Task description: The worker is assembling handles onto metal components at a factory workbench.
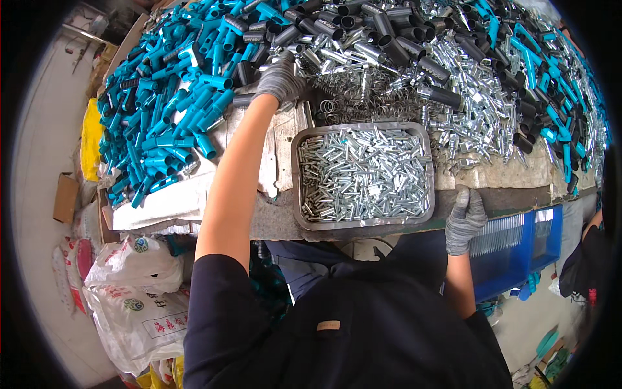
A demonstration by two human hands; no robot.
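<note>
The left hand [280, 81], in a grey glove, is resting at the black tubes [393, 50], which are lying heaped along the far middle of the surface [272, 217]. Its fingers are hiding their tips in the clutter, so I cannot tell whether they are grasping a tube. The right hand [466, 223], also gloved, is bending its fingers at the front edge, right of the tray [363, 223]; whether they are pinching anything, I cannot tell.

The tubes are looking light, stiff and smooth, probably a little slippery through a glove, and hardly fragile; the middle of the barrel is offering the surest hold. The springs [337, 107] beside them are likely tangling easily.

Counting: two hands are showing, one tray is sitting in front, and apparently two blue bins [499, 279] are standing below. Tubes, springs, pins [369, 172], teal handles [188, 117] and metal fittings [476, 117] are overlapping too thickly for counting
</note>
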